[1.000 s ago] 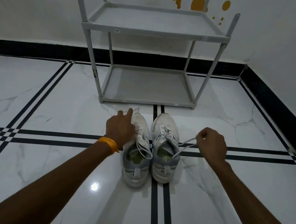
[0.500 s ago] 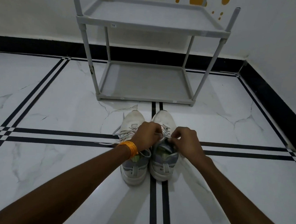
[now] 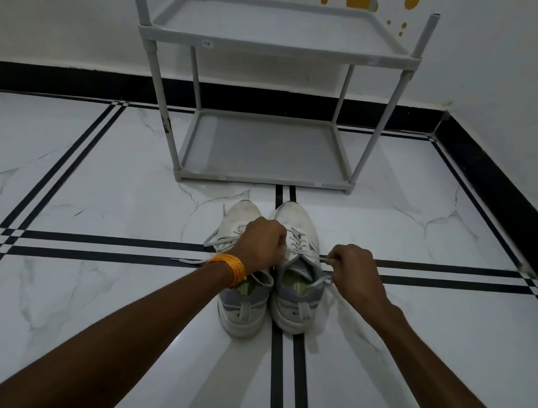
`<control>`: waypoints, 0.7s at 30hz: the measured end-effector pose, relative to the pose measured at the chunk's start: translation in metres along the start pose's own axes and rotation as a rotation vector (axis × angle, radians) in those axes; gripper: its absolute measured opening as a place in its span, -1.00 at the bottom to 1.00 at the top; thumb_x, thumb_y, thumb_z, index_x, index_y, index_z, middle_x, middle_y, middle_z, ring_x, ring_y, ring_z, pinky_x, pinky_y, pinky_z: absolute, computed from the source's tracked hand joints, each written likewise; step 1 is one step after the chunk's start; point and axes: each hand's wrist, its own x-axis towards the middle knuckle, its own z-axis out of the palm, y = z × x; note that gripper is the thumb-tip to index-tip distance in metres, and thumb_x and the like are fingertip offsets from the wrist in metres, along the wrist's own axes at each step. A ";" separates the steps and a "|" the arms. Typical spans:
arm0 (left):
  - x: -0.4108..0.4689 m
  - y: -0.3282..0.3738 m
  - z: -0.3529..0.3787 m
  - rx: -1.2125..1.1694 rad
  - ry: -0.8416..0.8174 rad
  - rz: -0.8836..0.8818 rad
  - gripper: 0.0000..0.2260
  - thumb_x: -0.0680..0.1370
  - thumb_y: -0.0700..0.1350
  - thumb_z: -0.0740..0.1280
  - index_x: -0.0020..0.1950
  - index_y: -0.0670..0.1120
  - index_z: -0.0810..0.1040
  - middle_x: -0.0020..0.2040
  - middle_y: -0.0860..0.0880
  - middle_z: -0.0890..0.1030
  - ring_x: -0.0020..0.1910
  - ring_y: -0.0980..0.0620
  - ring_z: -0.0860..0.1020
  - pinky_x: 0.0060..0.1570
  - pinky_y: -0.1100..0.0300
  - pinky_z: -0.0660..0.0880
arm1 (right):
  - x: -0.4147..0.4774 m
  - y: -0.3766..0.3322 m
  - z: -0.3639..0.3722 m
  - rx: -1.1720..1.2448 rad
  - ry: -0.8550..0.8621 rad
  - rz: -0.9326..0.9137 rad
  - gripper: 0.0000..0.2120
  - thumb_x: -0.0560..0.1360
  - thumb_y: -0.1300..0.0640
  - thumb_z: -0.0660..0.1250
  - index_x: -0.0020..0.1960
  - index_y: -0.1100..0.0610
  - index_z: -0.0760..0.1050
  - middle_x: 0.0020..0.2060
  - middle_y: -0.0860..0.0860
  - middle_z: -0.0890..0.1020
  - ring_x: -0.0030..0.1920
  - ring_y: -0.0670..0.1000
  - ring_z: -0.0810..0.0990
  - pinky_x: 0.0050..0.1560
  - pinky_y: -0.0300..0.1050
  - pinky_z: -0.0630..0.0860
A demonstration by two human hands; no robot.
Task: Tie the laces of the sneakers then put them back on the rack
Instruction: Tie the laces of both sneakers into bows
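Two white-and-grey sneakers stand side by side on the floor, toes toward the rack. My left hand (image 3: 262, 244) is closed over the gap between the left sneaker (image 3: 243, 303) and the right sneaker (image 3: 297, 292), gripping one lace end of the right sneaker. My right hand (image 3: 353, 266) pinches the other lace end (image 3: 321, 259) and holds it out to the right. The left sneaker's laces (image 3: 211, 241) trail loose on the floor to its left. The grey two-shelf rack (image 3: 263, 177) stands just beyond the toes, both shelves bare.
White marble floor (image 3: 87, 301) with black stripe lines. A wall with a black skirting (image 3: 493, 179) runs along the right and behind the rack. An orange band (image 3: 229, 265) sits on my left wrist.
Both hands met over the right sneaker's laces half a second ago; now my right hand has pulled its lace end out to the right while my left hand stays by the tongue.
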 end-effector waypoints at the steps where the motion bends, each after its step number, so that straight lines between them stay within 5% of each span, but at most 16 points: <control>1: -0.001 -0.001 0.000 0.003 -0.016 -0.007 -0.92 0.41 -0.23 0.38 -0.15 -0.17 0.66 -0.17 -0.18 0.70 -0.15 -0.14 0.62 -0.23 0.21 0.38 | -0.002 0.003 0.003 0.011 -0.008 0.006 -0.87 0.48 0.30 0.34 -0.04 0.24 0.66 -0.11 0.17 0.72 -0.08 0.14 0.65 -0.15 -0.14 0.45; 10: -0.002 -0.002 -0.002 0.003 -0.019 -0.026 -0.92 0.40 -0.24 0.40 -0.14 -0.16 0.67 -0.17 -0.16 0.69 -0.28 -0.01 0.51 -0.25 0.21 0.37 | 0.001 0.006 0.007 0.082 -0.021 0.066 -0.87 0.50 0.27 0.35 -0.06 0.24 0.68 -0.15 0.16 0.73 -0.13 0.11 0.67 -0.11 -0.16 0.49; 18: -0.009 -0.008 -0.011 0.198 0.119 0.194 -0.79 0.52 0.03 0.35 -0.14 -0.07 0.69 -0.16 -0.06 0.68 -0.08 -0.06 0.51 -0.09 0.07 0.45 | 0.005 -0.004 -0.025 0.289 -0.186 0.095 -0.80 0.54 0.09 0.31 -0.17 0.18 0.62 -0.17 0.04 0.67 -0.17 -0.02 0.60 -0.20 -0.14 0.47; 21: -0.009 -0.005 -0.024 -0.204 0.107 0.113 -0.73 0.50 0.08 0.38 -0.25 -0.09 0.68 -0.15 -0.01 0.69 -0.07 0.02 0.57 0.04 0.02 0.50 | 0.008 -0.016 -0.045 0.635 -0.150 0.117 -0.73 0.54 0.04 0.32 -0.11 0.24 0.62 -0.08 0.09 0.69 0.00 0.05 0.62 0.04 -0.07 0.51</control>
